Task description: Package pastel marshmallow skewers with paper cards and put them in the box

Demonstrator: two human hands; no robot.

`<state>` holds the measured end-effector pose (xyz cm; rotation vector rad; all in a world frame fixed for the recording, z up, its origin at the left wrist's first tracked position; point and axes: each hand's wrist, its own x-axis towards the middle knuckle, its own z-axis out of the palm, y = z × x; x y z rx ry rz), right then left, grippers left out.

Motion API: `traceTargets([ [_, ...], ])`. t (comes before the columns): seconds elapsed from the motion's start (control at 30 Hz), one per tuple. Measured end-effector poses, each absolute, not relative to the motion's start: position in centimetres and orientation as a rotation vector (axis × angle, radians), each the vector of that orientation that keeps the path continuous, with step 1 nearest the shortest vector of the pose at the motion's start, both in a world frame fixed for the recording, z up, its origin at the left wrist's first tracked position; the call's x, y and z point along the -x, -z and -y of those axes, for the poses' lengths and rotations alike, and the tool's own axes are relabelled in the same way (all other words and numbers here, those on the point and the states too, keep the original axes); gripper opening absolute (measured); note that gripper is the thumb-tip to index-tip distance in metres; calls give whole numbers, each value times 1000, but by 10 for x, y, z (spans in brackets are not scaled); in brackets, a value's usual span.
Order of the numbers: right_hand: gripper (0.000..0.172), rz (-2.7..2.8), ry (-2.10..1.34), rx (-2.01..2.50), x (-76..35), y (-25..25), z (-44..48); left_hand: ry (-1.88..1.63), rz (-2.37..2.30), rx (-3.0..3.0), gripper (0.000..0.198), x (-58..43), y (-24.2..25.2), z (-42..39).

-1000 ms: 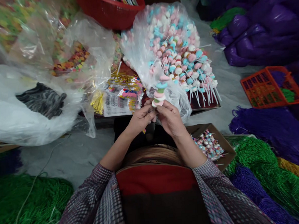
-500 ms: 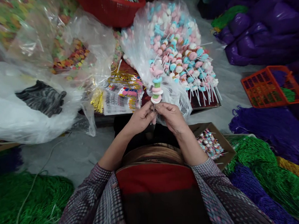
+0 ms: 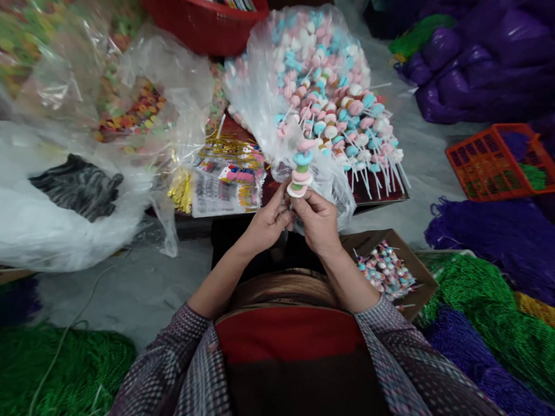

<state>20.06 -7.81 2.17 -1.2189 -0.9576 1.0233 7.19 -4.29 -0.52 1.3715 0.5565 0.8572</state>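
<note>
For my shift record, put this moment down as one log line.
right hand: holding candy skewer; left hand: close beside it, contact unclear; ahead: skewer pile; right side: cardboard box

Dark red table, upper centre; on it printed wrappers point(image 3: 214, 190), gold ties point(image 3: 228, 147), mid-frame; heaped candy sticks point(image 3: 343, 127), right of centre; grey floor point(image 3: 155, 292) carries orange basket point(image 3: 497, 162), right.

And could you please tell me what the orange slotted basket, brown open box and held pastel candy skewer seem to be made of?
Orange slotted basket: probably smooth plastic, with regular slots. Brown open box: apparently matte cardboard; thin, plain walls. Pastel candy skewer: matte, puffy pieces, perhaps marshmallow.
</note>
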Motion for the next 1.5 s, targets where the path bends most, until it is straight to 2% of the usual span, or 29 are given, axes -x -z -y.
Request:
traceTargets([
  [0.23,21,1044,-915,1193,-205,-19,77,-858,-557,-1411,72,-70,4,43],
  [0.47,8,995,-903,1106,-204,-18,77,-872,-563,-1447,75,-70,10,43],
  [0.57,7,983,-893,1108,-204,-16,77,-864,-579,-1469,77,-70,12,43],
  [0.8,24,1035,-814,1208,-204,-14,75,-851,-582,-1506,81,-70,17,45],
  [1.13,27,1020,-933,1147,-205,-23,75,-895,-561,-1557,73,-64,21,41],
  [1.27,25,1033,-896,1110,-214,-32,76,-919,-692,-1634,56,-35,1,27],
  [1.33,29,1064,-896,1165,-219,-37,76,-1081,-823,-1615,47,-24,-16,20],
  [1.43,38,1187,-956,1253,-223,-42,78,-1309,-833,-1663,52,-21,-44,14],
  [1.5,40,1258,-972,1274,-224,-45,80,-1340,-809,-1749,50,-26,-56,13],
])
